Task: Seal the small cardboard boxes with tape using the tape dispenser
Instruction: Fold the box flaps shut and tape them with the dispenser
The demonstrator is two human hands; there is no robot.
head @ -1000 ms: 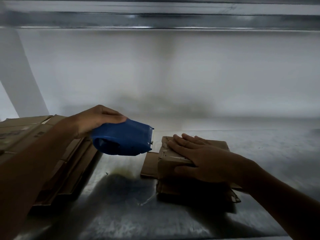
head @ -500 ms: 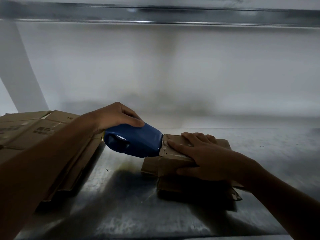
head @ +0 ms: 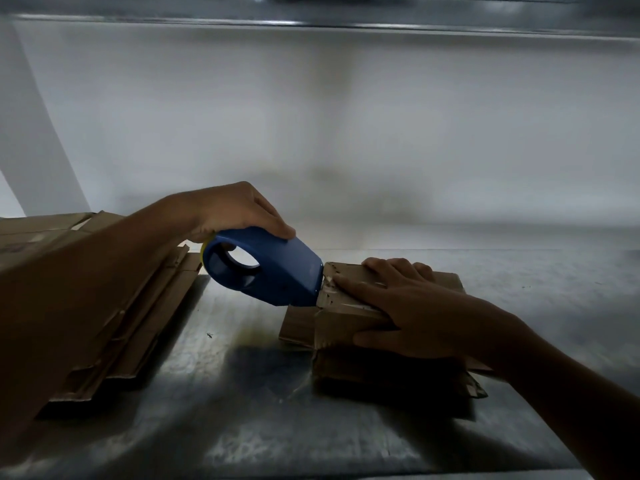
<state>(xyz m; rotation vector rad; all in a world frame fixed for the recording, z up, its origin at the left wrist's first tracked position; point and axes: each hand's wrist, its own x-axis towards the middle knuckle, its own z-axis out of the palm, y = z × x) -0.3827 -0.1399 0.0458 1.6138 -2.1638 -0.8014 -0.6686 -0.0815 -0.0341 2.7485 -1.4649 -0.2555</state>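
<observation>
Small box sits on a metal shelf, flaps closed, on top of a flat cardboard piece that sticks out from under the box's left side. Right hand lies on the box: fingers straight and spread flat across the top, index tip at the top's left edge, thumb down the near face, so it presses the box rather than gripping it. Dispenser, blue with an oval hole through its body, is just left of the box, tilted nose-down, with its nose touching the box's upper left edge beside the right index finger. A sliver of yellow shows at its rear end, the end away from the box. Left hand grips the dispenser from above, fingers curled over its top, forearm coming in from left of the box. A small pale glossy patch sits on the box where the nose meets it; too dim to tell if it is tape. A stack of flattened cardboard lies well left of the box, partly hidden by the left forearm. A pale wall stands behind the box, and a metal beam runs across high above it. The light is low and the box's near side is in deep shadow.
</observation>
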